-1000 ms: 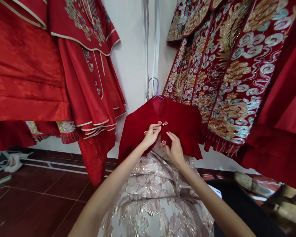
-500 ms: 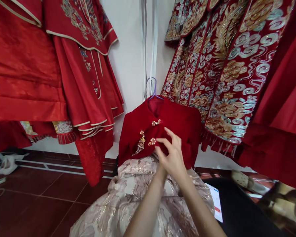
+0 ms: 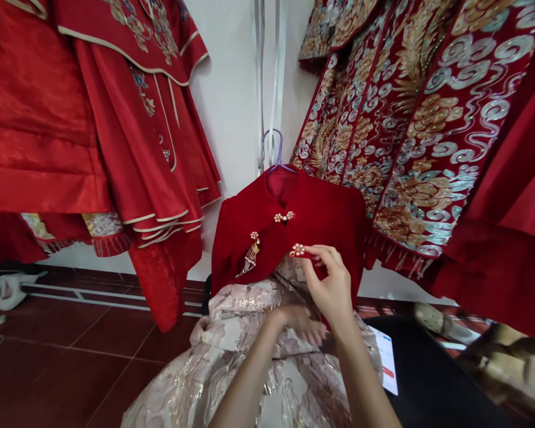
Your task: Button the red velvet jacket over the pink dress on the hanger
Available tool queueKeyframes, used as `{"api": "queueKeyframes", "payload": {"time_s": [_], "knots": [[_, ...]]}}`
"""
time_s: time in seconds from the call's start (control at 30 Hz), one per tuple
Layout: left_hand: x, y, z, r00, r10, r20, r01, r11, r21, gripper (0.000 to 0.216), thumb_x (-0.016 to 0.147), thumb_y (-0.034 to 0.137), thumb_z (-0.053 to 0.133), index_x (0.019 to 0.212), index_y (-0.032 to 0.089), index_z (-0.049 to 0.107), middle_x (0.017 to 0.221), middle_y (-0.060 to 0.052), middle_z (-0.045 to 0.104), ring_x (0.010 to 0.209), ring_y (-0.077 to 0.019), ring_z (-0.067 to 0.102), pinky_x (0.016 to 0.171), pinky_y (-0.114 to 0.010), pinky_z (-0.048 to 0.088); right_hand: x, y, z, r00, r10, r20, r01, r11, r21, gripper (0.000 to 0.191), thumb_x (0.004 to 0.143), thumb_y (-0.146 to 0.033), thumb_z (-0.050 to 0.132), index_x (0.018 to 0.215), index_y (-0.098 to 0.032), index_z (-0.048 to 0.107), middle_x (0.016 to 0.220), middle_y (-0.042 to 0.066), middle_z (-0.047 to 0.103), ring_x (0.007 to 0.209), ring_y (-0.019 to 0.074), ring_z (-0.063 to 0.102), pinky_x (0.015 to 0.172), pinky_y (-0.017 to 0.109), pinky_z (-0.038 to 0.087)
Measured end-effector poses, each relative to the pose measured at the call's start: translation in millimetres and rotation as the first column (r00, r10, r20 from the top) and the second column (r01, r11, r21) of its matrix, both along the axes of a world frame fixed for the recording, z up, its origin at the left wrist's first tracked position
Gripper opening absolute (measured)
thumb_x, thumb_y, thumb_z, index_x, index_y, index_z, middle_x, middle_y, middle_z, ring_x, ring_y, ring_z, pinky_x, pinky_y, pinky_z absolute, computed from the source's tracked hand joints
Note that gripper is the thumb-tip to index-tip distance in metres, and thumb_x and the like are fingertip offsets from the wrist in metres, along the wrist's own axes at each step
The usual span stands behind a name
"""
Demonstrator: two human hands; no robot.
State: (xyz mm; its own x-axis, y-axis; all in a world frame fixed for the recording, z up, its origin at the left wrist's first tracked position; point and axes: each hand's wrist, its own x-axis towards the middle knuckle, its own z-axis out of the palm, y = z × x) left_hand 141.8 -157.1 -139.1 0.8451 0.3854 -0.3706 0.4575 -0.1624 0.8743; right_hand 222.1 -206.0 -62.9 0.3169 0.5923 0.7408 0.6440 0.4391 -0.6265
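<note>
A small dark red velvet jacket [image 3: 325,214] hangs on a purple hanger [image 3: 274,148] against the white wall, over a pale gold brocade skirt [image 3: 241,351]. My right hand [image 3: 332,285] pinches the jacket's front edge beside a pearl clasp [image 3: 298,250]. My left hand [image 3: 301,321] lies lower on the brocade skirt, fingers pointing right and partly behind my right wrist. A second pearl clasp [image 3: 284,217] sits closed at the collar, and a tasselled brooch [image 3: 251,255] hangs on the left chest.
Red embroidered robes [image 3: 129,119] hang at the left, heavily gold-and-silver embroidered ones [image 3: 419,119] at the right. Dark red floor tiles [image 3: 62,356] lie at the lower left. A phone [image 3: 386,359] lies on a black surface at the lower right.
My left hand left the jacket's clasps and dropped onto the skirt. My right hand moved up and pinched the jacket edge by the lower clasp. The brooch came into view.
</note>
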Motion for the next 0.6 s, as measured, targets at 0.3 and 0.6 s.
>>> {"api": "queueKeyframes", "payload": {"time_s": [0.3,0.6], "knots": [[-57,54,72.6,0.311,0.536,0.785,-0.888,0.459,0.038,0.017,0.082,0.027,0.052,0.091,0.015,0.061,0.091,-0.009,0.067,0.076,-0.0132,0.063,0.071,-0.027,0.051,0,10,-10.0,0.978,0.167,-0.123,-0.179,0.98,-0.091,0.035,0.085,-0.019,0.047,0.119,-0.025,0.056,0.104,0.005,0.061,0.08,0.0144,0.058,0.069,0.027,0.049],[-64,82,24.5,0.011,0.635,0.772,-0.93,0.291,-0.226,0.033,0.072,0.017,0.064,0.105,0.019,0.061,0.12,-0.01,0.06,0.095,-0.0164,0.061,0.084,-0.031,0.049,-10,14,-10.1,0.916,0.397,0.054,-0.377,0.901,-0.214,0.026,0.08,-0.012,0.048,0.101,-0.022,0.06,0.099,0.003,0.06,0.081,0.0129,0.059,0.069,0.023,0.049]]}}
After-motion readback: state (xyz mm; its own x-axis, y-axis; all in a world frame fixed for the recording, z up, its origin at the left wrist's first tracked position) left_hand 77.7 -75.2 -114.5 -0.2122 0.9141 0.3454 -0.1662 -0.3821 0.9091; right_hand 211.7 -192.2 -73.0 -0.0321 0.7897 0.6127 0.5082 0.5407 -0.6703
